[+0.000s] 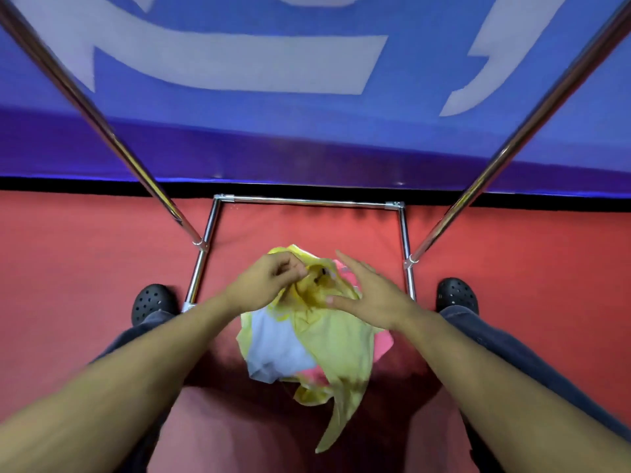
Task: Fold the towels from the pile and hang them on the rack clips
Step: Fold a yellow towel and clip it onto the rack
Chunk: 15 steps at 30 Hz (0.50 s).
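Red floor (pixel 85 268) carries the towel pile (pixel 307 339); yellow towel (pixel 338 339) is pinched by left hand (pixel 269 281), right hand (pixel 368 295) spread open & should be lifted clear w/ one corner found first.

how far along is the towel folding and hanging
Early on. Nothing shows as hung; only the rack's base bars are in view, no clips. In hand: the left hand pinches a yellow towel, the right hand open beside it. Left: white and pink towels, still piled.

A single wide-angle view, worn on the person's head, looks steeply down past both forearms to the red floor (pixel 85 268). It sits close above the towel pile (pixel 307 343), with the rack (pixel 307 200) base and blue banner (pixel 239 131) ahead.
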Motion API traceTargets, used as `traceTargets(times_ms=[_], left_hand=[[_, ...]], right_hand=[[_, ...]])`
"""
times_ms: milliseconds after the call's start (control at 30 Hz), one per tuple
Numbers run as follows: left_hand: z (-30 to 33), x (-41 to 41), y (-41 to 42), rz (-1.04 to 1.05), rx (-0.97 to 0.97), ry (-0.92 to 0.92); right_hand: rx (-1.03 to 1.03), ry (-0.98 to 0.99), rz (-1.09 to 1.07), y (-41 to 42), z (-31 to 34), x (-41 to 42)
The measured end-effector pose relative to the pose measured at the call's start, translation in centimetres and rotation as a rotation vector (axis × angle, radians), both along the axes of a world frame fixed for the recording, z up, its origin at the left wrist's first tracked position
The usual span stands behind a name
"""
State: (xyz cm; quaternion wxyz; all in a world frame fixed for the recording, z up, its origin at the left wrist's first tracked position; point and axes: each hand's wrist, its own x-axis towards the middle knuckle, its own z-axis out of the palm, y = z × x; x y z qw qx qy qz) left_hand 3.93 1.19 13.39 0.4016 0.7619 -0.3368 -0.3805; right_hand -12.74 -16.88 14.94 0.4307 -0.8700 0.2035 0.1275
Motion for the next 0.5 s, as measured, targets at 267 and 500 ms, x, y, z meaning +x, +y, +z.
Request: traceTargets(times_ms=[267,500], left_hand=[[22.1,-2.0,-0.2,0.039,-0.390,0.198],[36.7,-4.1,0.8,0.116,-0.699,0.307]], right_hand=[[0.355,-0.366,-0.063,2.0,11.6,-0.1],[0.375,-0.483,-0.080,4.2,20.0,-0.3]])
